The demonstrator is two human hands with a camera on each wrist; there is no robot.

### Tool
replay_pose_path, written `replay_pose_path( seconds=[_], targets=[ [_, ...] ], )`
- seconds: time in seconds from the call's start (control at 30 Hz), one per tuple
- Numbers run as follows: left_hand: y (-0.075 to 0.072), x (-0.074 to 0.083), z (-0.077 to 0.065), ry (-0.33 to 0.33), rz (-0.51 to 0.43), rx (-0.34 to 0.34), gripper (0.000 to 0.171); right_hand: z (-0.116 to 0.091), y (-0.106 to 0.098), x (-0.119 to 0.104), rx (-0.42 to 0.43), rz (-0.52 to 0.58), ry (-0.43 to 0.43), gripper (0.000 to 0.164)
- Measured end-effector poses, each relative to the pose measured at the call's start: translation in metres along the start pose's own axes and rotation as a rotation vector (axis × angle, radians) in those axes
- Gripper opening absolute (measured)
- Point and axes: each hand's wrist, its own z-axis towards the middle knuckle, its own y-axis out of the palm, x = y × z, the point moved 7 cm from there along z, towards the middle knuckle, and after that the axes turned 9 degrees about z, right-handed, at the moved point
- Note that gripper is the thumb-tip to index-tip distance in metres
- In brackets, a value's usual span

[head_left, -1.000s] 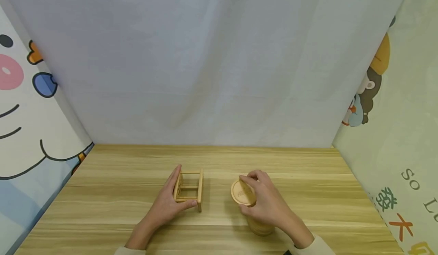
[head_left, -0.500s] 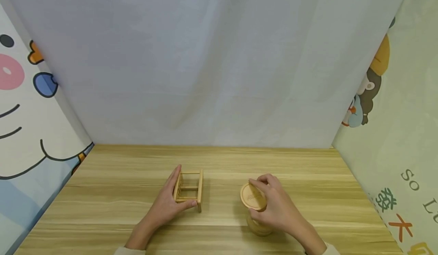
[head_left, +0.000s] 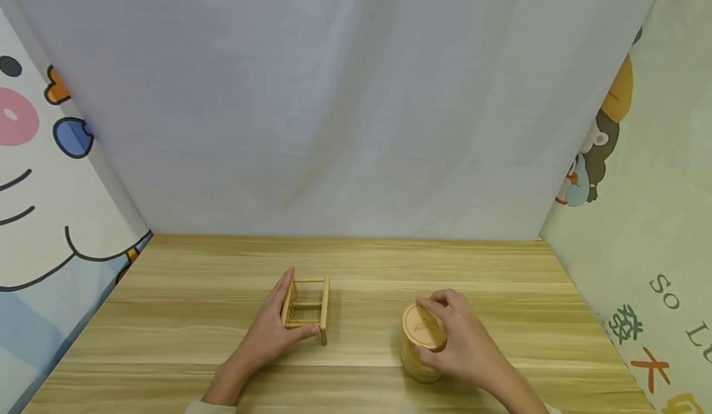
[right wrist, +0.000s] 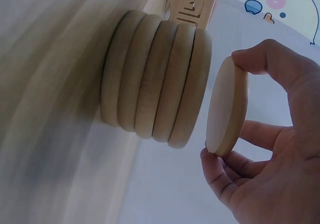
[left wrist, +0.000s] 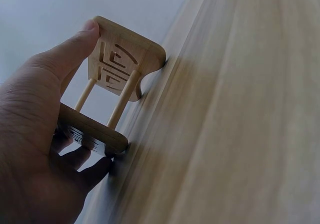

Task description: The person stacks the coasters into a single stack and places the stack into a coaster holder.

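My left hand point(head_left: 269, 330) grips a small wooden coaster rack point(head_left: 325, 312) that stands on the table. Its thumb lies along one end panel and its fingers behind the other; in the left wrist view a cut-out pattern shows on a panel point(left wrist: 127, 59), and the slot between the panels holds nothing. My right hand point(head_left: 467, 343) pinches a round wooden coaster point(head_left: 424, 326) by its rim, thumb on one side and fingers on the other. Under it stands a stack of several coasters point(right wrist: 155, 79). The right wrist view shows a gap between the held coaster and the stack.
The wood-grain table point(head_left: 356, 259) runs back to a pale grey curtain point(head_left: 345, 105). Printed cartoon panels stand at the left point(head_left: 44, 216) and right point(head_left: 639, 228) sides. Bare tabletop lies between the rack and the stack.
My right hand has carried the coaster to the right and toward me, from the left of the stack to over it. The left hand and the rack have stayed put.
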Motion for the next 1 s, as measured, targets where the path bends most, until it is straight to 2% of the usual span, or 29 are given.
replay_pose_path(
  seconds=[0.43, 1.0],
  targets=[
    [0.001, 0.0, -0.001, -0.01, -0.011, -0.013, 0.132, -0.014, -0.002, 0.004, -0.014, -0.011, -0.002, 0.073],
    [0.001, 0.001, 0.0, -0.013, 0.001, -0.011, 0.132, -0.022, 0.002, 0.005, 0.002, -0.013, -0.011, 0.074]
  ],
)
